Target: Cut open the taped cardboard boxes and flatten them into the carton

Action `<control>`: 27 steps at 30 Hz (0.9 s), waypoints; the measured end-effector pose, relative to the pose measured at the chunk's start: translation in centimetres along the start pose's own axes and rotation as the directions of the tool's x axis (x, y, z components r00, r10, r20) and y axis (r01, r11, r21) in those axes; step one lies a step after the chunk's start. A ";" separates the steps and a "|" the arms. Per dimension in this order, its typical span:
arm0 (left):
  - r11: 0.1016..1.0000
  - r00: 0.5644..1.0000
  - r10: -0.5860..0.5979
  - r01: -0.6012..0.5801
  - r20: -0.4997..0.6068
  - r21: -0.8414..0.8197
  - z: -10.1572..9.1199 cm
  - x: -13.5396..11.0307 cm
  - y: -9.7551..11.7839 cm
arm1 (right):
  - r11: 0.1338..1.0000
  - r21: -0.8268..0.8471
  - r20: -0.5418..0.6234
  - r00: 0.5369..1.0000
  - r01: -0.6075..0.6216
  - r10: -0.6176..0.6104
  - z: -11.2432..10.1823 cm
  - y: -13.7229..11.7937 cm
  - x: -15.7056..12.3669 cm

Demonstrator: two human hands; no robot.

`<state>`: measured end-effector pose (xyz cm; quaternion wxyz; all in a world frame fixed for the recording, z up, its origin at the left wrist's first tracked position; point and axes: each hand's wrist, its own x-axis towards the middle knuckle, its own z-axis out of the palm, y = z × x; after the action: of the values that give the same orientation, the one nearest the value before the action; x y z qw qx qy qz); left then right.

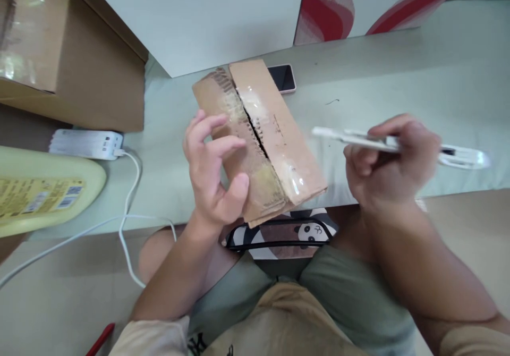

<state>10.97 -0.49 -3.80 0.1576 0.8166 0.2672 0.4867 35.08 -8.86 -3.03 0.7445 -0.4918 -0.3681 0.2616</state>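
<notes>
A small brown cardboard box (279, 133) lies at a slant at the table's near edge, with clear tape on its top and a dark slit along its middle seam. Over the box's left side is my left hand (217, 167), fingers apart and curved, holding nothing; whether it touches the cardboard I cannot tell. To the right of the box, my right hand (392, 159) is closed around a white utility knife (464, 157). The knife's front end points left toward the box and is slightly blurred.
Behind the box lies a phone (282, 78). A white carton (223, 21) and a red-and-white carton (358, 5) stand at the back. On the left are a large cardboard box (95, 64), a white power bank (85, 143) with a cable (135, 180), and a yellow-green bottle (48, 186).
</notes>
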 end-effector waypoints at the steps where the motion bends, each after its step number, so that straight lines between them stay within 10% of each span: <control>1: 1.000 1.000 0.029 -0.029 0.010 -0.008 -0.1 0.1 0.4 | 0.997 -0.072 -0.085 0.996 -0.004 -0.002 0.0 0.7 0.2; 6: 0.999 0.962 0.039 -0.042 0.269 0.005 -1.0 0.4 3.4 | 0.827 -0.560 0.039 0.995 -0.053 0.090 -0.9 2.9 0.9; 14: 0.993 0.922 -0.096 0.116 0.375 -0.031 -2.9 0.5 3.0 | 0.193 -0.981 0.050 0.967 0.001 0.251 -3.7 5.3 2.8; 21: 0.962 0.953 -0.164 0.212 0.253 -0.175 -3.1 -0.1 -0.4 | 0.046 -0.998 -0.027 0.949 -0.043 0.314 -4.2 5.4 3.5; 27: 0.940 0.989 -0.092 0.126 0.119 -0.319 -3.1 -0.3 -1.2 | 0.084 -0.991 -0.081 0.956 -0.109 0.283 -4.5 6.1 4.5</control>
<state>7.75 0.28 -3.14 0.3301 0.7872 0.2197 0.4723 41.22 -5.60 -8.51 0.1605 -0.8865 -0.4266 0.0794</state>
